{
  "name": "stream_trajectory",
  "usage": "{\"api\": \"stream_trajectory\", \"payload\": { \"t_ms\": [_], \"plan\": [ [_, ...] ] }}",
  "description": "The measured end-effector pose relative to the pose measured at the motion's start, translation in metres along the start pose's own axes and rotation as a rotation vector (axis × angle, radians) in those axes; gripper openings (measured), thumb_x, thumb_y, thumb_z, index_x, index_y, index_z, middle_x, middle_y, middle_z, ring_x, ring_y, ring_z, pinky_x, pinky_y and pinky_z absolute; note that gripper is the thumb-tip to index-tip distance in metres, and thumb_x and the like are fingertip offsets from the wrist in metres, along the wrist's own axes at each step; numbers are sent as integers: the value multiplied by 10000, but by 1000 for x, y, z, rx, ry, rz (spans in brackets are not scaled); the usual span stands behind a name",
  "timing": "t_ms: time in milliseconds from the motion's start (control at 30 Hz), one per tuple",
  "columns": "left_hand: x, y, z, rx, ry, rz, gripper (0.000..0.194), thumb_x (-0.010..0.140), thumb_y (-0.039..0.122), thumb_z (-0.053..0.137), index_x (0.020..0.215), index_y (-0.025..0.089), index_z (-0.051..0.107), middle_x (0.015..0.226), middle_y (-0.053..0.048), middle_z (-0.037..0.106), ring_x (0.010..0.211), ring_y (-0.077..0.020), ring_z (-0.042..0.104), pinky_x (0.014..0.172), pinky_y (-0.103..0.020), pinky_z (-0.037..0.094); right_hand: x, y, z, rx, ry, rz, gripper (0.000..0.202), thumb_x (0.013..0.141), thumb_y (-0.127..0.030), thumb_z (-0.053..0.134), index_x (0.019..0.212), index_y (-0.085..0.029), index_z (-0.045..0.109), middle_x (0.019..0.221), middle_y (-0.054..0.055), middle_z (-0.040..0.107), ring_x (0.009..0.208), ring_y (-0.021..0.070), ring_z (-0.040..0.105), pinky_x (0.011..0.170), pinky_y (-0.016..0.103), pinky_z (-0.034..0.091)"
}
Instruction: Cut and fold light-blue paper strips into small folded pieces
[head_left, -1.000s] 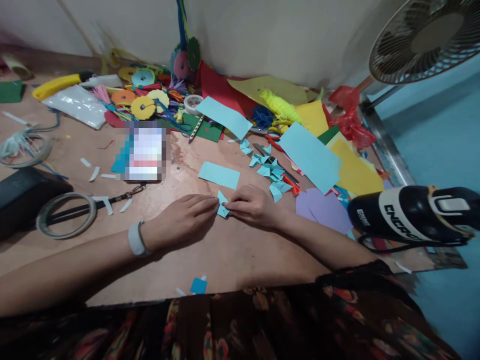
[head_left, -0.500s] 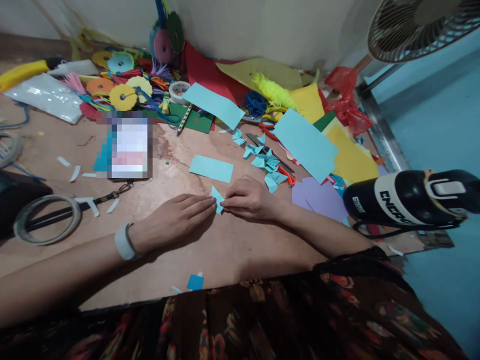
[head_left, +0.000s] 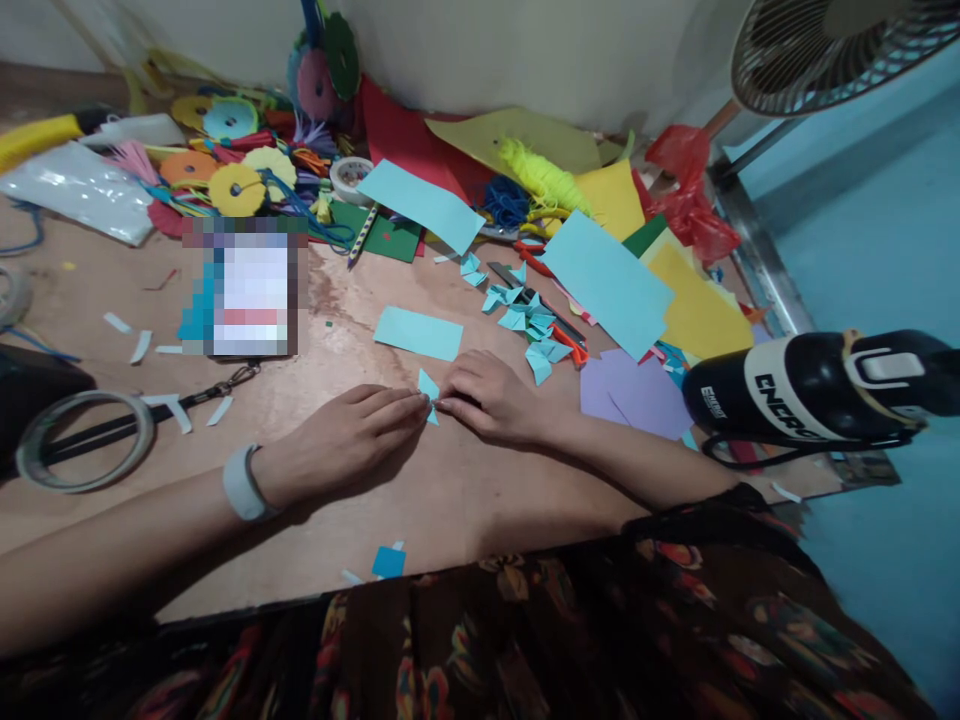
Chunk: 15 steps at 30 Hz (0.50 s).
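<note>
A small folded light-blue paper piece (head_left: 428, 386) lies between my hands on the table, its middle covered by fingertips. My left hand (head_left: 349, 435) comes from the left, fingers together, tips pressed on the piece. My right hand (head_left: 491, 398) pinches the piece from the right with thumb and curled fingers. Just beyond is a flat light-blue paper strip (head_left: 418, 333). Several folded light-blue pieces (head_left: 529, 317) sit in a loose group to the right, beside orange-handled scissors (head_left: 574, 345).
A black bottle (head_left: 810, 385) lies at the right, near purple paper (head_left: 637, 393). Larger blue sheets (head_left: 609, 283) and coloured papers line the back. At the left are a tape roll (head_left: 86, 440), a blurred-out rectangular item (head_left: 251, 290) and paper scraps.
My right hand's fingertips have moved in closer to my left fingertips, covering more of the folded piece's middle. The whole view has shifted slightly.
</note>
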<state>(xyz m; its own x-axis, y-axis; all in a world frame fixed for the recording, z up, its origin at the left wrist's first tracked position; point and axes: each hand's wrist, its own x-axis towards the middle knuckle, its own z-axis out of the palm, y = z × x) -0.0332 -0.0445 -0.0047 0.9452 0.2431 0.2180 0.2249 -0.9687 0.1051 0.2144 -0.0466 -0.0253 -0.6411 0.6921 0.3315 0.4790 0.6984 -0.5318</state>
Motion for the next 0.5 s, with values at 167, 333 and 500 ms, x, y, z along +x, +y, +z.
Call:
{"api": "stream_trajectory", "payload": {
  "t_ms": [167, 333, 500],
  "plan": [
    [1, 0, 0, -70, 11, -25, 342, 940, 87, 483, 1247, 140, 624, 1236, -135, 675, 1152, -246, 637, 981, -370, 524, 2, -1, 6, -60, -10, 29, 201, 994, -283, 478, 858, -173, 578, 845, 74, 612, 823, 196, 510, 767, 333, 419],
    [1, 0, 1, -45, 9, -8, 308, 941, 101, 486, 1204, 133, 643, 1219, -137, 679, 1139, -253, 640, 982, -385, 530, 3, 0, 10, -126, -8, 32, 213, 1002, -283, 450, 859, -172, 562, 835, 76, 593, 813, 204, 493, 755, 335, 418],
    [2, 1, 0, -25, 14, -5, 281, 932, 108, 513, 1175, 134, 651, 1179, -127, 693, 1108, -249, 653, 966, -376, 539, 3, -2, 10, -144, 5, 78, 170, 987, -275, 485, 878, -165, 555, 856, 84, 598, 829, 207, 505, 749, 323, 420]
  ]
}}
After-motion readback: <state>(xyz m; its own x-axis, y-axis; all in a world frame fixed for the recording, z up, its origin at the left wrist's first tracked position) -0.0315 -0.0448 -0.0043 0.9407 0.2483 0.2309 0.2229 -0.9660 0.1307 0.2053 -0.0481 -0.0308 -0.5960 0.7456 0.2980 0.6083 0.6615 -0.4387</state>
